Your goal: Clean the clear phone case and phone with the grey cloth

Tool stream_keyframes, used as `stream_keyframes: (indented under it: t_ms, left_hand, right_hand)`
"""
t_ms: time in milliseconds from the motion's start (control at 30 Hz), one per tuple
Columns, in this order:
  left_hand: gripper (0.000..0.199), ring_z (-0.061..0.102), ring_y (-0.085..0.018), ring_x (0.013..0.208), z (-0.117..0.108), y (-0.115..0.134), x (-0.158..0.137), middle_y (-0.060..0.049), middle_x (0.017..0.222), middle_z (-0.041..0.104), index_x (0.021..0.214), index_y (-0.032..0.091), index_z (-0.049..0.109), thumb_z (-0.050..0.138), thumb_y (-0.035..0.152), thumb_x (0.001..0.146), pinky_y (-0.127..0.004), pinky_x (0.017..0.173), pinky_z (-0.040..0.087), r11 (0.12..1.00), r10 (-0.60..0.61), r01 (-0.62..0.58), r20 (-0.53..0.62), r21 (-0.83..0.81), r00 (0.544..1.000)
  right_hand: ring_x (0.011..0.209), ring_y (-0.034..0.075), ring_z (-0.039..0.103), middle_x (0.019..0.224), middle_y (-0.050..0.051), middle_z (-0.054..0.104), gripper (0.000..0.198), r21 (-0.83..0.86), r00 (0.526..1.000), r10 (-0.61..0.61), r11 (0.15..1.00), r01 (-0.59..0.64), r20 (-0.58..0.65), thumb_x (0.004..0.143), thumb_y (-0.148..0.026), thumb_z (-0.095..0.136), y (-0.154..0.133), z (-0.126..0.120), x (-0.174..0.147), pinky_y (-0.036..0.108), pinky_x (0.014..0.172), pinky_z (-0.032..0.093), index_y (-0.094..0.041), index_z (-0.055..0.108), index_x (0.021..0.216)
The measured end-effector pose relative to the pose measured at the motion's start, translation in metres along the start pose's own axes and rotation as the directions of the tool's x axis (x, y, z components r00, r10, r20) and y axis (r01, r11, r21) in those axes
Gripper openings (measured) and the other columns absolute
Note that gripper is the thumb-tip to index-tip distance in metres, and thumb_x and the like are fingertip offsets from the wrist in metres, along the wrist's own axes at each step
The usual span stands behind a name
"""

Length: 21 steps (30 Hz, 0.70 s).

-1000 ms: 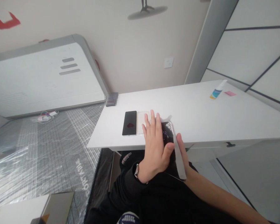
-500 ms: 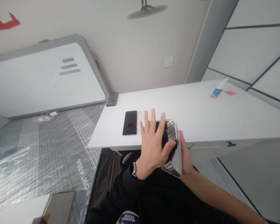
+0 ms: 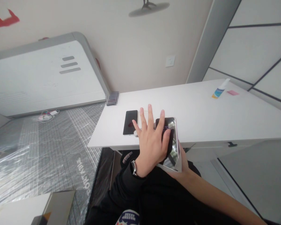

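Note:
A smartphone [image 3: 174, 148] with a glossy dark screen, lit clock digits and pale edges is tilted near the front edge of the table. My right hand [image 3: 184, 159] supports it from beneath and along its right side; most of those fingers are hidden behind it. Over the screen's left part lies my left hand [image 3: 152, 140], palm down with the fingers spread. Whether the palm touches the glass I cannot tell. A second dark phone [image 3: 130, 122] rests on the table left of my left hand, beside a pale flat item [image 3: 142, 116] partly covered by my fingers.
The white table [image 3: 201, 118] runs along the wall. Toward its back right are a spray bottle [image 3: 219, 90] lying tilted and a pink slip [image 3: 233, 92]. A blurred dark object [image 3: 112, 98] sits at the back left corner. A whiteboard [image 3: 44, 75] leans at the left.
My left hand has shifted slightly left and up, its fingers spread wider. The held smartphone has risen a little, and more of its screen shows.

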<state>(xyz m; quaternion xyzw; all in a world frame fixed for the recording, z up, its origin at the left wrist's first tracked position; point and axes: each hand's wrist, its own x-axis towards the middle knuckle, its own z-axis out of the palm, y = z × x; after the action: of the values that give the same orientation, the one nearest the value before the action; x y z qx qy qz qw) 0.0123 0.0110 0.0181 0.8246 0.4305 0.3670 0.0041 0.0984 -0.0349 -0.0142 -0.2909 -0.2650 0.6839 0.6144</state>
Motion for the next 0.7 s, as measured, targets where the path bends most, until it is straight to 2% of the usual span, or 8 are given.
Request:
stream_keyframes:
  t_ms: [67, 133, 233, 300, 400, 533, 700]
  left_hand:
    - [0.059, 0.009, -0.045, 0.163, 0.005, -0.004, 0.001, -0.017, 0.176, 0.021, 0.161, 0.025, 0.039, 0.046, 0.037, 0.105, -0.084, 0.119, 0.010, 1.000, -0.021, 0.022, -0.050, 0.016, 0.999]
    - [0.056, 0.023, -0.042, 0.161, 0.007, -0.008, 0.001, -0.017, 0.172, 0.031, 0.158, 0.025, 0.044, 0.050, 0.037, 0.104, -0.080, 0.122, 0.016, 1.000, -0.017, 0.015, -0.079, -0.025, 0.997]
    - [0.045, 0.049, -0.033, 0.150, 0.001, -0.009, 0.001, -0.015, 0.162, 0.051, 0.149, 0.025, 0.055, 0.048, 0.038, 0.106, -0.065, 0.124, 0.035, 0.961, 0.010, -0.022, -0.043, -0.277, 0.999]
    - [0.041, 0.056, -0.028, 0.144, -0.008, -0.008, 0.001, -0.014, 0.155, 0.059, 0.142, 0.025, 0.062, 0.046, 0.039, 0.107, -0.055, 0.120, 0.045, 0.872, 0.037, -0.019, 0.026, -0.489, 0.999]
    - [0.042, 0.053, -0.027, 0.147, -0.020, -0.005, 0.002, -0.013, 0.157, 0.057, 0.143, 0.024, 0.062, 0.048, 0.039, 0.107, -0.052, 0.120, 0.048, 0.784, 0.068, 0.028, 0.131, -0.620, 0.989]
    - [0.047, 0.045, -0.026, 0.153, -0.030, -0.007, 0.004, -0.012, 0.163, 0.049, 0.152, 0.022, 0.053, 0.048, 0.028, 0.106, -0.052, 0.126, 0.040, 0.818, 0.103, 0.022, 0.184, -0.575, 0.977]
    - [0.054, 0.041, -0.028, 0.155, -0.035, -0.016, 0.003, -0.008, 0.165, 0.046, 0.158, 0.027, 0.046, 0.044, 0.021, 0.104, -0.058, 0.127, 0.037, 0.878, 0.143, -0.034, 0.193, -0.477, 0.971]
  right_hand:
    - [0.132, 0.031, 0.065, 0.121, 0.002, 0.080, 0.047, 0.110, 0.993, 0.117, 0.988, -0.113, -0.031, 0.082, -0.075, 0.068, 0.000, -0.001, 0.003, 0.048, 0.102, 0.062, -0.036, 0.080, 0.106]
    - [0.131, 0.034, 0.066, 0.116, 0.005, 0.081, 0.043, 0.172, 0.979, 0.199, 0.967, -0.188, -0.050, 0.080, -0.071, 0.072, -0.001, -0.002, 0.008, 0.050, 0.102, 0.062, -0.032, 0.079, 0.098]
    - [0.131, 0.031, 0.066, 0.107, 0.004, 0.082, 0.034, 0.177, 0.981, 0.167, 0.973, -0.148, -0.096, 0.083, -0.064, 0.074, -0.001, -0.004, 0.016, 0.045, 0.107, 0.059, -0.031, 0.077, 0.091]
    - [0.134, 0.025, 0.064, 0.112, 0.000, 0.081, 0.028, 0.188, 0.983, 0.110, 0.979, -0.082, -0.144, 0.087, -0.060, 0.073, -0.001, -0.005, 0.019, 0.035, 0.110, 0.056, -0.034, 0.078, 0.097]
    - [0.137, 0.020, 0.062, 0.125, -0.003, 0.078, 0.029, 0.196, 0.980, 0.078, 0.980, -0.042, -0.183, 0.089, -0.056, 0.073, -0.004, -0.006, 0.018, 0.030, 0.112, 0.053, -0.038, 0.076, 0.110]
    - [0.135, 0.026, 0.063, 0.129, 0.004, 0.076, 0.039, 0.113, 0.980, 0.047, 0.993, -0.026, -0.192, 0.087, -0.058, 0.073, -0.012, -0.006, 0.014, 0.039, 0.111, 0.055, -0.034, 0.074, 0.118]
    - [0.133, 0.028, 0.064, 0.124, 0.004, 0.078, 0.038, 0.121, 0.985, 0.060, 0.992, -0.041, -0.164, 0.084, -0.061, 0.074, -0.017, -0.008, 0.011, 0.041, 0.106, 0.060, -0.034, 0.077, 0.112]
